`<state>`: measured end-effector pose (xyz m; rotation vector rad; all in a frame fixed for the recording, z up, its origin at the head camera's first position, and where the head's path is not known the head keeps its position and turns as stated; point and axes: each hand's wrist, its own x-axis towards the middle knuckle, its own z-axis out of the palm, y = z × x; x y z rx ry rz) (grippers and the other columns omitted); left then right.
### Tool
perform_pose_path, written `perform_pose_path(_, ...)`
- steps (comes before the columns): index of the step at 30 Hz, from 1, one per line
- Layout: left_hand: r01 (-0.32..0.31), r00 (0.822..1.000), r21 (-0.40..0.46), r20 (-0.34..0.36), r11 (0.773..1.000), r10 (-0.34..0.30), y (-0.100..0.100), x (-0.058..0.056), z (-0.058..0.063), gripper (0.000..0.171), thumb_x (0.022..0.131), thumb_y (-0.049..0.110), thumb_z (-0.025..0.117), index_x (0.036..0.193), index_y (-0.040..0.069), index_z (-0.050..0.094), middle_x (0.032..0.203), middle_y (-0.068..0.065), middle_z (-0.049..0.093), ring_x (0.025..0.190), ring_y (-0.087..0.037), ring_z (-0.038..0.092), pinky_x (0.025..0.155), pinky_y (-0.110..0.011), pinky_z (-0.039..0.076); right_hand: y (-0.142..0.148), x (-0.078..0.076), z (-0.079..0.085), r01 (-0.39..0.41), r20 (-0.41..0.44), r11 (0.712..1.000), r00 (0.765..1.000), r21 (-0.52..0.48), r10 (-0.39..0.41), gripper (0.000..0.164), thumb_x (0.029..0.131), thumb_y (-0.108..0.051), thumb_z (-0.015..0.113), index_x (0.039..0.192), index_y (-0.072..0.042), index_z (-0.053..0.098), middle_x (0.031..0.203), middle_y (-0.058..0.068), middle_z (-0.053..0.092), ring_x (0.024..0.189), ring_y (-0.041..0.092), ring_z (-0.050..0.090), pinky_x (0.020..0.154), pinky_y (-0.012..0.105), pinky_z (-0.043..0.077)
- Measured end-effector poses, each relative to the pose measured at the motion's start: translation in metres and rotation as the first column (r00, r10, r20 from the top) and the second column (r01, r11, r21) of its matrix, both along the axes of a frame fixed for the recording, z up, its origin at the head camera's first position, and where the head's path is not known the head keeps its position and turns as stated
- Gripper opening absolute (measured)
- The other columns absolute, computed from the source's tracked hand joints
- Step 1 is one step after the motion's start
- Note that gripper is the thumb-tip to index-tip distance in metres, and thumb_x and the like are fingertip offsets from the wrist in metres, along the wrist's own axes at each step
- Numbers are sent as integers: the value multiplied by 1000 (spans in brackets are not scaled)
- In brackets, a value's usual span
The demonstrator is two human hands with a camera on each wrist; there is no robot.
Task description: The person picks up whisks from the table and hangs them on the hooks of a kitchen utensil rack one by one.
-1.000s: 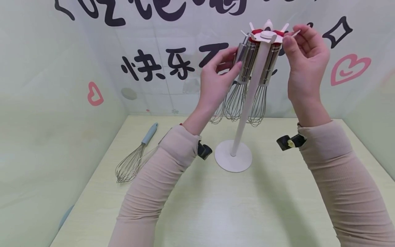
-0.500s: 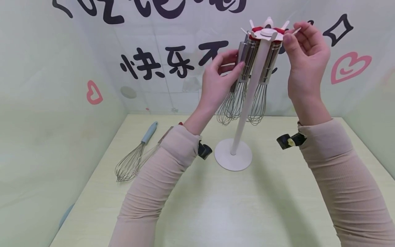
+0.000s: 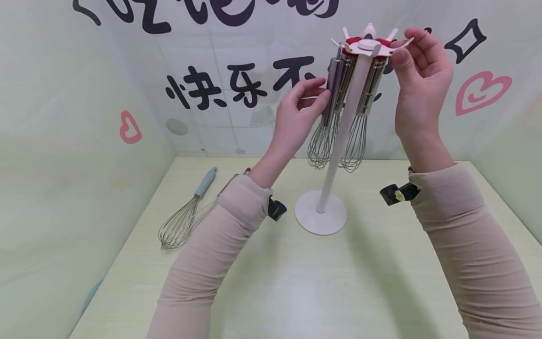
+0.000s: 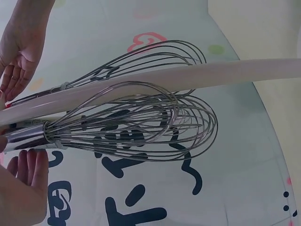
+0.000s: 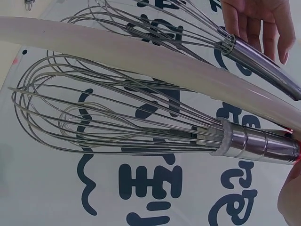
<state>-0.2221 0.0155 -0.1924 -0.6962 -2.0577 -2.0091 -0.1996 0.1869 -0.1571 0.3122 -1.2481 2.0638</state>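
A white stand [image 3: 345, 129] with a rotating hook top rises from a round base in the head view. Several metal-handled whisks hang from its hooks, some with red ends. At the left, a plain steel whisk [image 3: 332, 87] hangs by its loop. My left hand [image 3: 294, 110] is beside that handle, fingers loosely bent; the right wrist view shows the fingers [image 5: 256, 33] apart from it. With thumb and forefinger, my right hand [image 3: 423, 82] pinches a hook arm at the stand's right. In the left wrist view, wire loops [image 4: 141, 122] overlap near the pole.
A blue-handled whisk [image 3: 206, 182] lies on the table [image 3: 275, 292] at the left. Another whisk with a red end [image 3: 248, 170] lies partly hidden behind my left sleeve. A printed cloth [image 3: 237, 141] hangs behind the stand.
My left hand has loosened from the steel whisk's handle and drawn slightly left. That whisk's wires have swung right, towards the pole. The right hand stays at the hook arm.
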Motion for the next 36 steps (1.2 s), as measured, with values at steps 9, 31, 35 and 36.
perform_pose_path(9,-46,997,38,57,998,43,-8,-7,-14,31,100,17,48,124,0,58,113,-18,63,95,-19,63,84,-23,57,3,-1,-1,-21,-32,1000,999,-10,21,18,90,7,54,105,0,63,90,8,66,87,18,59,85,21,53)
perform_pose_path(31,-144,938,-121,298,982,174,-41,-33,-66,34,102,23,43,123,0,58,111,-18,63,92,-20,61,83,-26,57,7,2,4,-223,-8,973,975,-65,223,16,84,2,64,99,2,60,92,13,59,90,21,58,86,23,54)
perform_pose_path(35,-133,921,-193,339,972,193,-45,-37,-78,34,102,23,43,124,1,57,116,-20,62,92,-19,60,85,-28,56,8,2,4,-220,-6,973,976,-66,220,16,83,3,64,99,2,61,91,13,59,88,20,58,84,23,54)
perform_pose_path(36,-132,917,-207,345,969,198,-45,-38,-81,34,102,23,43,125,1,57,117,-21,62,93,-21,60,86,-29,56,8,2,4,-220,-7,973,976,-66,220,16,83,3,64,99,3,61,90,13,59,87,20,58,84,22,54)
